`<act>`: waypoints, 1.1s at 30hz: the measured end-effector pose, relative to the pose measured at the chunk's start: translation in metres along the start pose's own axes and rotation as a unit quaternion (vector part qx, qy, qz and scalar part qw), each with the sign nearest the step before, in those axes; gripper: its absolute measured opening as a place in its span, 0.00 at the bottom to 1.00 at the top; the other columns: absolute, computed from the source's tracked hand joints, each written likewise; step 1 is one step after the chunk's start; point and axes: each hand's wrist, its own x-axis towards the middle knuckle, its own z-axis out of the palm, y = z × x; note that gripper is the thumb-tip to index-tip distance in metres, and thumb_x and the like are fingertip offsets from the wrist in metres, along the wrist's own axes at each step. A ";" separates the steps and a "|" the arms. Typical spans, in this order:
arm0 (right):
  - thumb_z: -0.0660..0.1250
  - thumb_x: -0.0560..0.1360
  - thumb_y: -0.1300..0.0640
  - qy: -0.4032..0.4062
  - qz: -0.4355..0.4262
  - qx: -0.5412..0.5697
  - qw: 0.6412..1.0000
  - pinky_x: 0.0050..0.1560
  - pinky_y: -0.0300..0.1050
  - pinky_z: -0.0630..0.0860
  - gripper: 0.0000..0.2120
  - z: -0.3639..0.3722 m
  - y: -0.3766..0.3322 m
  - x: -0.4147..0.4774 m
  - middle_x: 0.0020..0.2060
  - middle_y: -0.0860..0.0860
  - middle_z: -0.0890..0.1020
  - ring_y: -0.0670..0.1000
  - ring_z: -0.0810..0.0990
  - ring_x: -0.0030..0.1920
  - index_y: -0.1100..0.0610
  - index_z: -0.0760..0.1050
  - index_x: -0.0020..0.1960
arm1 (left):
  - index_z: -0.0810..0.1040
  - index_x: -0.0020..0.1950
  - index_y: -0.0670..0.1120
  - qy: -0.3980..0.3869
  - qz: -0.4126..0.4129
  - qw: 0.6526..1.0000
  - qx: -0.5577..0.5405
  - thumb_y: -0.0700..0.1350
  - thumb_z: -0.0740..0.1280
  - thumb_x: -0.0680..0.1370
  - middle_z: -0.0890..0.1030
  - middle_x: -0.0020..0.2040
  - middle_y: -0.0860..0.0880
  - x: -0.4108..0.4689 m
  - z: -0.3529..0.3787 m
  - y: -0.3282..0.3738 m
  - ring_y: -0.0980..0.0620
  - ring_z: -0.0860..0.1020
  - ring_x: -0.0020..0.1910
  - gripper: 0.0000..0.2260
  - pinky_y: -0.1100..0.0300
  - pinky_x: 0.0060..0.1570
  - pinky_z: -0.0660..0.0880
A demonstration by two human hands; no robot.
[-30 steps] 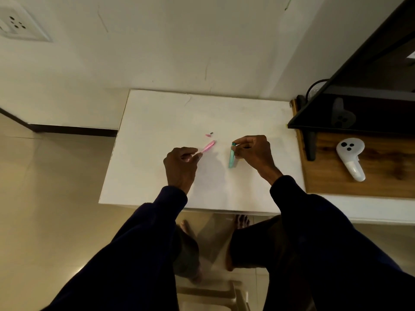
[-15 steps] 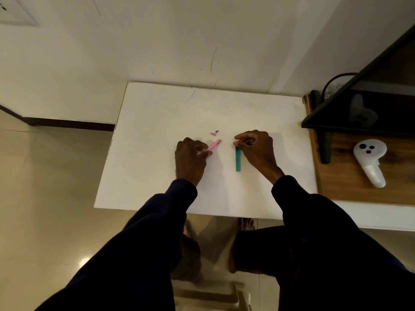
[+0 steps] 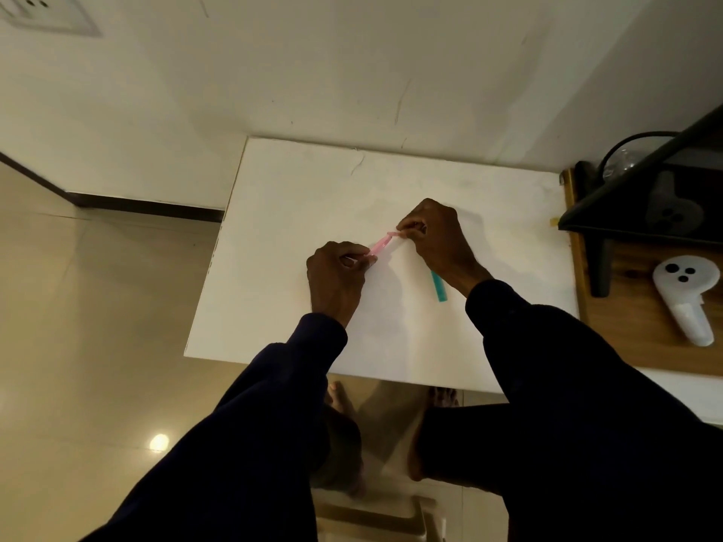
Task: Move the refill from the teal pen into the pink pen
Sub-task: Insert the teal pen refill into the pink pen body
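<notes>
Head view puts your dark sleeves (image 3: 274, 385) nearest, both reaching forward over the near edge of the white worktop (image 3: 274, 307). Your left hand (image 3: 336, 279) pinches the lower end of the pink pen (image 3: 378, 247), steadying the barrel so it slants up toward your right hand (image 3: 434, 236), whose fingertips are pressed together at the pen's upper end. That pairing suggests you are fitting something into or onto the tip; whether the refill is already inside I cannot tell, as the fingers cover it. The teal pen (image 3: 439, 286) lies flat just beside your right wrist, set aside and untouched: a slim, smooth plastic tube, straight-sided. The worktop is matte and plain, which keeps small parts visible. Farther right, a glossy white controller (image 3: 684, 299) rests on a wooden surface (image 3: 626, 330).
</notes>
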 end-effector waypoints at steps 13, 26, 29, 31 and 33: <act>0.71 0.78 0.66 0.041 0.035 0.218 0.975 0.41 0.33 0.80 0.04 -0.037 -0.042 -0.020 0.39 0.51 0.85 0.42 0.84 0.36 0.60 0.84 0.49 | 0.89 0.49 0.44 0.018 -0.001 0.993 -0.115 0.39 0.80 0.72 0.88 0.42 0.52 -0.018 -0.011 0.017 0.57 0.85 0.40 0.07 0.72 0.39 0.77; 0.72 0.77 0.68 0.029 0.010 0.271 0.962 0.46 0.44 0.84 0.03 -0.081 -0.072 -0.036 0.39 0.58 0.85 0.53 0.85 0.38 0.63 0.84 0.49 | 0.89 0.49 0.44 0.039 0.048 0.980 -0.190 0.39 0.80 0.72 0.89 0.44 0.50 -0.040 -0.018 0.051 0.51 0.87 0.45 0.07 0.62 0.49 0.83; 0.71 0.78 0.68 0.026 0.012 0.291 0.956 0.48 0.50 0.86 0.03 -0.084 -0.075 -0.037 0.41 0.60 0.85 0.57 0.86 0.39 0.64 0.83 0.50 | 0.89 0.49 0.42 0.042 0.063 0.980 -0.187 0.40 0.80 0.72 0.89 0.44 0.49 -0.042 -0.020 0.054 0.51 0.87 0.45 0.07 0.63 0.48 0.83; 0.71 0.78 0.68 0.026 0.013 0.295 0.955 0.49 0.51 0.86 0.03 -0.085 -0.077 -0.038 0.40 0.61 0.85 0.58 0.86 0.38 0.64 0.83 0.49 | 0.89 0.49 0.43 0.041 0.066 0.979 -0.188 0.40 0.80 0.72 0.88 0.44 0.49 -0.042 -0.021 0.056 0.51 0.87 0.44 0.07 0.63 0.48 0.83; 0.71 0.78 0.68 0.025 0.015 0.292 0.956 0.49 0.53 0.86 0.03 -0.086 -0.077 -0.038 0.40 0.60 0.85 0.58 0.86 0.38 0.63 0.83 0.49 | 0.89 0.49 0.44 0.039 0.064 0.979 -0.187 0.40 0.80 0.72 0.88 0.43 0.51 -0.042 -0.021 0.057 0.52 0.87 0.44 0.06 0.64 0.47 0.82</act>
